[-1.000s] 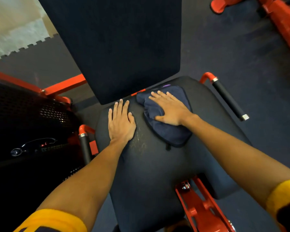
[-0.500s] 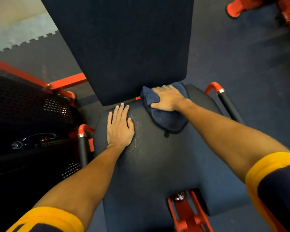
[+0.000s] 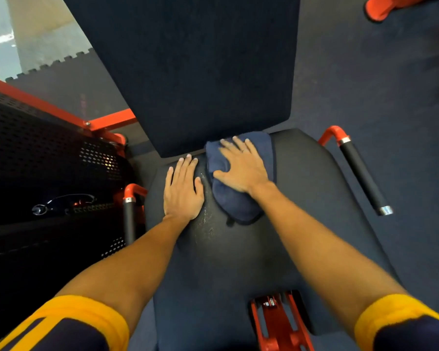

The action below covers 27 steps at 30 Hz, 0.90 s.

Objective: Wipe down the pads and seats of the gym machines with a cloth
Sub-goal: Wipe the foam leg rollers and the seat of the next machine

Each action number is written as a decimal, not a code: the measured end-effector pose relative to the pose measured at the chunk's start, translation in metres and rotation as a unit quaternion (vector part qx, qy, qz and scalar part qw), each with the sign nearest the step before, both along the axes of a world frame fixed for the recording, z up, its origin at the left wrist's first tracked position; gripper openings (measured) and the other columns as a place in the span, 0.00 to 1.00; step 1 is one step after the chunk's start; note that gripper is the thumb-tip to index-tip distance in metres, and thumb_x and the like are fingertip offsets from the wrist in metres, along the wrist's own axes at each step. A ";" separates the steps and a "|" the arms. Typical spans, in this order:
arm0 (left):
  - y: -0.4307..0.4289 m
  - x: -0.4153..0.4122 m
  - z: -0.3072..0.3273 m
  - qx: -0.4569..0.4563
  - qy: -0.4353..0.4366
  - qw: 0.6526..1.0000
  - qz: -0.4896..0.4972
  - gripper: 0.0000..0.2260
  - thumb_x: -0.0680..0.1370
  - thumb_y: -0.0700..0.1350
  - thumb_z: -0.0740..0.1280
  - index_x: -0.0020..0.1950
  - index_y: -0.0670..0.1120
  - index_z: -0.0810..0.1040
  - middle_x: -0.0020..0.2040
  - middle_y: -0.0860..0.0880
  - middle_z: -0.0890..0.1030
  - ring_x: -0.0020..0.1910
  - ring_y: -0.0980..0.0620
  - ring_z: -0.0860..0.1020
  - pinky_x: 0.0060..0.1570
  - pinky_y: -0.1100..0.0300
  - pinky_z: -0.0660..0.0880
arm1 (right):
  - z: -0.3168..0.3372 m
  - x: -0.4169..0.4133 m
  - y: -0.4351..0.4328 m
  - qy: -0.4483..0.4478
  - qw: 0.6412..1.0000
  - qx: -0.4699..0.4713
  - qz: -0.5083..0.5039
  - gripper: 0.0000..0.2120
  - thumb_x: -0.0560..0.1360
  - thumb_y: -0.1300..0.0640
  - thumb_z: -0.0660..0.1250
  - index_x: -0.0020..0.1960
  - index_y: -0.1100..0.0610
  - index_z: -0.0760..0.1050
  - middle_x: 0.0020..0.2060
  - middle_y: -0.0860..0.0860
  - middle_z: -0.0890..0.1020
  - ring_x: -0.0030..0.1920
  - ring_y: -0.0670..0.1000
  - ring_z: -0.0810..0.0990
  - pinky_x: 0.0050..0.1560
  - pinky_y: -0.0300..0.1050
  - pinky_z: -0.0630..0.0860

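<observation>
A dark seat pad (image 3: 302, 211) of a red-framed gym machine fills the middle of the view, with its tall dark back pad (image 3: 193, 72) rising behind it. A navy blue cloth (image 3: 236, 201) lies bunched at the rear of the seat, against the foot of the back pad. My right hand (image 3: 241, 168) presses flat on the cloth with fingers spread. My left hand (image 3: 183, 188) rests flat on the bare seat just left of the cloth, fingers straight. Wet streaks (image 3: 205, 219) show on the seat between my hands.
Black-gripped handles on red brackets flank the seat, one at the right (image 3: 360, 173) and one at the left (image 3: 129, 216). A perforated black shroud (image 3: 48, 160) with a red frame stands at the left. A red seat post (image 3: 279, 323) shows below. Dark rubber flooring (image 3: 378, 84) surrounds the machine.
My right hand has slid the cloth back along the seat toward the back pad and a little leftward, fingers curling then spreading flat again. My left hand has stayed planted on the seat.
</observation>
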<state>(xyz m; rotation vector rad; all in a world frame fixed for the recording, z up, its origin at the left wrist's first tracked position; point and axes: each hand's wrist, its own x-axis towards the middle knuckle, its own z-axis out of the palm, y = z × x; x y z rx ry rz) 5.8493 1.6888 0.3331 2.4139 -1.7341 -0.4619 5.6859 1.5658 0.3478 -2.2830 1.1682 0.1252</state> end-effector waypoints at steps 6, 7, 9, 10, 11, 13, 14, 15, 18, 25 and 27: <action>0.000 0.000 -0.002 -0.012 0.002 1.000 0.007 0.26 0.81 0.49 0.52 0.79 0.45 0.66 0.80 0.49 0.64 0.80 0.51 0.59 0.80 0.49 0.53 | 0.009 -0.035 0.064 0.018 0.999 -0.010 0.032 0.43 0.74 0.35 0.61 0.84 0.46 0.51 0.83 0.49 0.47 0.83 0.52 0.43 0.81 0.53 0.37; 0.000 0.000 -0.002 -0.013 0.001 1.000 0.006 0.26 0.81 0.49 0.52 0.78 0.45 0.66 0.79 0.49 0.65 0.80 0.51 0.59 0.79 0.49 0.53 | 0.008 -0.035 0.057 0.034 0.999 -0.013 0.010 0.42 0.75 0.35 0.61 0.84 0.47 0.50 0.83 0.49 0.46 0.83 0.52 0.42 0.81 0.54 0.37; 0.000 0.001 -0.004 -0.010 -0.005 1.000 0.002 0.25 0.81 0.49 0.53 0.78 0.45 0.66 0.79 0.49 0.65 0.80 0.51 0.59 0.79 0.49 0.54 | 0.006 -0.021 0.035 0.049 0.998 -0.014 -0.043 0.41 0.77 0.34 0.61 0.84 0.48 0.50 0.83 0.50 0.46 0.83 0.53 0.41 0.80 0.54 0.37; -0.001 0.002 -0.003 -0.009 -0.010 1.000 -0.001 0.25 0.81 0.49 0.53 0.78 0.45 0.66 0.79 0.49 0.65 0.80 0.51 0.59 0.79 0.48 0.54 | 0.007 -0.010 0.026 0.057 0.996 -0.005 -0.067 0.41 0.78 0.34 0.60 0.84 0.48 0.49 0.83 0.50 0.46 0.83 0.53 0.41 0.80 0.55 0.37; -0.002 0.002 -0.005 -0.008 -0.011 1.000 -0.004 0.25 0.81 0.49 0.52 0.79 0.45 0.65 0.80 0.49 0.65 0.80 0.51 0.59 0.79 0.48 0.53 | 0.007 0.000 0.024 0.060 0.995 0.000 -0.083 0.40 0.78 0.35 0.60 0.84 0.49 0.49 0.83 0.50 0.46 0.83 0.54 0.41 0.80 0.55 0.36; -0.001 0.002 -0.006 0.002 -0.005 1.000 -0.007 0.26 0.81 0.50 0.51 0.79 0.45 0.64 0.80 0.48 0.64 0.80 0.51 0.58 0.80 0.49 0.52 | 0.013 0.010 0.039 0.036 0.997 0.016 -0.060 0.41 0.78 0.37 0.62 0.84 0.50 0.50 0.83 0.50 0.48 0.83 0.54 0.41 0.80 0.56 0.35; -0.001 0.002 -0.007 0.006 -0.002 1.000 -0.009 0.27 0.81 0.50 0.50 0.80 0.45 0.63 0.80 0.48 0.63 0.80 0.51 0.57 0.80 0.49 0.51 | 0.016 0.007 0.052 0.020 0.999 0.022 -0.028 0.42 0.77 0.38 0.63 0.84 0.50 0.50 0.83 0.50 0.48 0.83 0.54 0.41 0.80 0.55 0.34; 0.000 0.002 -0.006 0.005 -0.003 1.000 -0.011 0.27 0.81 0.50 0.50 0.80 0.45 0.63 0.80 0.48 0.63 0.80 0.51 0.57 0.80 0.50 0.51 | 0.019 -0.001 0.067 0.010 1.000 0.019 -0.001 0.43 0.77 0.38 0.64 0.84 0.50 0.49 0.83 0.49 0.48 0.83 0.52 0.41 0.80 0.54 0.34; -0.002 0.002 -0.003 -0.001 -0.001 1.000 -0.006 0.25 0.82 0.48 0.53 0.80 0.45 0.64 0.80 0.49 0.63 0.80 0.51 0.57 0.80 0.50 0.51 | 0.019 -0.038 0.087 0.026 0.999 0.003 0.024 0.44 0.75 0.36 0.64 0.84 0.48 0.48 0.83 0.47 0.46 0.82 0.50 0.40 0.80 0.53 0.34; -0.003 0.000 -0.003 -0.001 0.001 1.000 -0.002 0.25 0.82 0.49 0.53 0.79 0.47 0.65 0.80 0.49 0.63 0.80 0.51 0.58 0.80 0.49 0.51 | 0.013 -0.006 0.047 0.058 0.994 0.005 -0.088 0.40 0.78 0.38 0.61 0.84 0.50 0.50 0.83 0.49 0.48 0.83 0.54 0.41 0.80 0.57 0.36; 0.000 0.001 -0.004 0.007 0.004 1.000 -0.006 0.25 0.83 0.48 0.54 0.80 0.46 0.63 0.81 0.49 0.62 0.80 0.51 0.57 0.80 0.50 0.50 | 0.017 0.001 0.067 0.041 0.997 0.025 -0.060 0.41 0.78 0.38 0.61 0.84 0.50 0.49 0.83 0.49 0.48 0.83 0.54 0.41 0.80 0.57 0.36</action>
